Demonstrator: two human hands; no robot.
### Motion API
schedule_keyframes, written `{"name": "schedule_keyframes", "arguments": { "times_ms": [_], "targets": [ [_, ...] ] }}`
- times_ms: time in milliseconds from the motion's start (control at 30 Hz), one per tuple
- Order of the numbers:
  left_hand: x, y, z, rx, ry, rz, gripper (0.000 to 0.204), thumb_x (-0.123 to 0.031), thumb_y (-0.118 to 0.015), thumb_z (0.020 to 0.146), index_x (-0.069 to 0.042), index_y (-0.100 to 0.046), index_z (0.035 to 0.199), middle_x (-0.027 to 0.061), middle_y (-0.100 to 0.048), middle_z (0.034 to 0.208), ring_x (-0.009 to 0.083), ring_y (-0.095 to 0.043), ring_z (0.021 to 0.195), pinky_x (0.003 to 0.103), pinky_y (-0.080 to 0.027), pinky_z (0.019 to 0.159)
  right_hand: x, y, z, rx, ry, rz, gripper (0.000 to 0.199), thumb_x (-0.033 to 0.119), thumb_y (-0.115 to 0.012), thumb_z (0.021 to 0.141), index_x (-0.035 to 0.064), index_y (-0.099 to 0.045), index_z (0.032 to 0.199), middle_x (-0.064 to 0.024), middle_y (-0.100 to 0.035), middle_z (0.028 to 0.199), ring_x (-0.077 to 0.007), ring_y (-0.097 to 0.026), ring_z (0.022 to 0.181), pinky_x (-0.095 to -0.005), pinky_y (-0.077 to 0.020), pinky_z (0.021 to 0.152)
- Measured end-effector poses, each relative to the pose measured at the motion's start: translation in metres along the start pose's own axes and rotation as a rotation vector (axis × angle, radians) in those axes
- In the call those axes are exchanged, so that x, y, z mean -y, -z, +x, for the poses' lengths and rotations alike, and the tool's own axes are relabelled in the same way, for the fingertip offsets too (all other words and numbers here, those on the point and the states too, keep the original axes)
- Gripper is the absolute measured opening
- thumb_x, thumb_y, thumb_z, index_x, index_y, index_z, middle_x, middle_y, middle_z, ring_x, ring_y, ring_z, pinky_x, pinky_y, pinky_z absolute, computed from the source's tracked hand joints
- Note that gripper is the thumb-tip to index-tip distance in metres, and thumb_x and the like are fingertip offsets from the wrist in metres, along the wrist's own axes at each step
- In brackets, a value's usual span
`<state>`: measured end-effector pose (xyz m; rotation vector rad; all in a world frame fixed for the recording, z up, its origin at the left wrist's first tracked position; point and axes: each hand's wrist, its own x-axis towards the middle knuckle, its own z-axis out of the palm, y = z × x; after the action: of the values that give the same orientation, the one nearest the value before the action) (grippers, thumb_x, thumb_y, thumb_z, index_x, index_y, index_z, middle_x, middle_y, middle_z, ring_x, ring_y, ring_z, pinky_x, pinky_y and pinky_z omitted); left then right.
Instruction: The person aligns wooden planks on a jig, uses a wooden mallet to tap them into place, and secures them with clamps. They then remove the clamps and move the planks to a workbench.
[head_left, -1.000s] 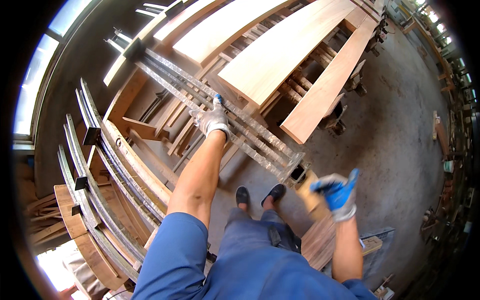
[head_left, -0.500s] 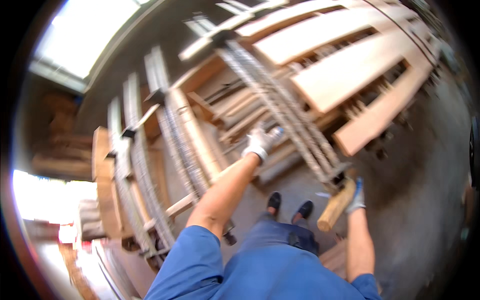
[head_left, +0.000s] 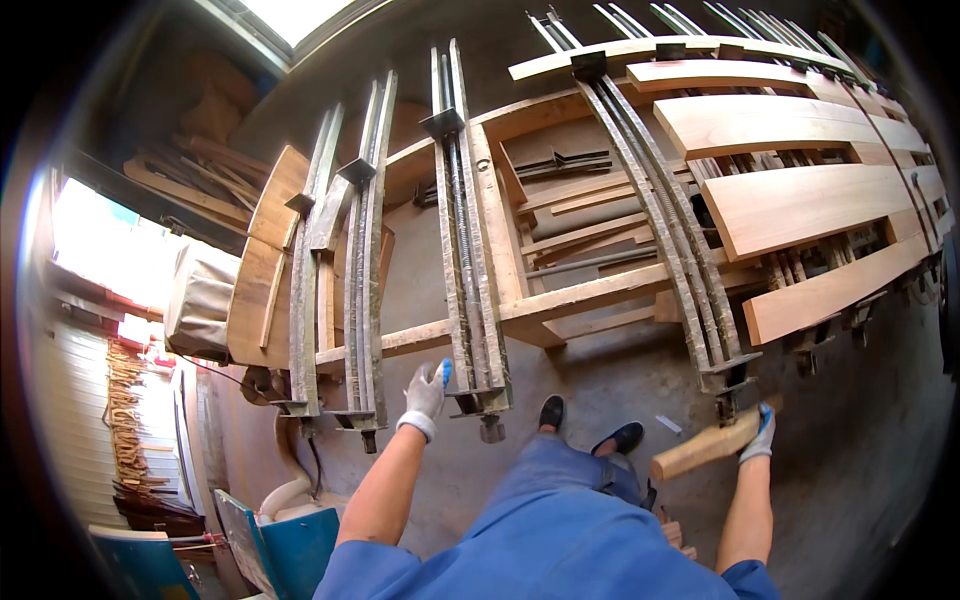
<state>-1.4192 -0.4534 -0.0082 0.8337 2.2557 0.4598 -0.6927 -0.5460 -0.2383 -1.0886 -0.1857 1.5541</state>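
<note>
your right hand (head_left: 762, 436) grips the wooden handle (head_left: 703, 447) at the long clamp's (head_left: 662, 225) near end; it could slip if poorly seated, though i can't tell. your open, empty left hand (head_left: 424, 396) could bump the neighbouring clamp (head_left: 464, 245).

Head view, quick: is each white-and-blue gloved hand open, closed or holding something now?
Left hand: open, apparently empty.
Right hand: at one end of the long light-brown wooden bar; whether closed around it cannot be told.
</note>
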Motion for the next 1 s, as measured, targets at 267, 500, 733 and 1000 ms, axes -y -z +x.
{"name": "schedule_keyframes", "arguments": {
  "times_ms": [267, 500, 733, 1000],
  "targets": [
    [0.049, -0.018, 0.029, 0.674, 0.267, -0.713, 0.043, -0.045, -0.064, 0.101, -0.012, -0.065, 0.128, 0.0021, -0.072, 0.105, 0.015, -0.068, 0.089, 0.033, -0.057, 0.077, -0.005, -0.05, -0.124, -0.457, 0.108, -0.289, 0.027, 0.016, -0.072, 0.079, 0.0066, -0.061, 0.101, -0.0064, -0.062, 0.082, -0.023, -0.064, 0.073, -0.0394, -0.0572, 0.074],
    [0.046, -0.039, 0.041, 1.067, 0.318, -0.951, 0.037, -0.026, -0.071, 0.098, -0.003, -0.066, 0.127, 0.0085, -0.074, 0.116, 0.0204, -0.072, 0.102, 0.035, -0.058, 0.094, -0.077, -0.25, -0.196, -0.351, -0.036, -1.095, 0.032, 0.008, -0.083, 0.069, 0.0035, -0.065, 0.096, -0.0025, -0.065, 0.081, -0.0123, -0.062, 0.07, -0.0328, -0.0543, 0.063],
    [0.031, -0.048, 0.027, 1.2, 0.389, -0.987, 0.026, -0.025, -0.062, 0.1, -0.004, -0.071, 0.112, 0.0093, -0.076, 0.104, 0.0214, -0.074, 0.093, 0.037, -0.06, 0.089, -0.125, -0.346, -0.21, -0.19, -0.085, -1.059, 0.031, 0.011, -0.083, 0.07, 0.0019, -0.064, 0.093, -0.0046, -0.067, 0.077, -0.0152, -0.065, 0.068, -0.0332, -0.0555, 0.063],
    [-0.006, -0.12, -0.009, 1.127, 0.444, -0.982, 0.032, -0.034, -0.068, 0.095, -0.009, -0.071, 0.113, 0.0125, -0.074, 0.101, 0.03, -0.071, 0.088, 0.047, -0.059, 0.08, -0.09, -0.408, -0.183, 0.038, -0.014, -1.281, 0.053, 0.023, -0.085, 0.068, 0.0021, -0.068, 0.113, -0.0128, -0.074, 0.098, -0.024, -0.072, 0.091, -0.0379, -0.058, 0.085]
  ]
}}
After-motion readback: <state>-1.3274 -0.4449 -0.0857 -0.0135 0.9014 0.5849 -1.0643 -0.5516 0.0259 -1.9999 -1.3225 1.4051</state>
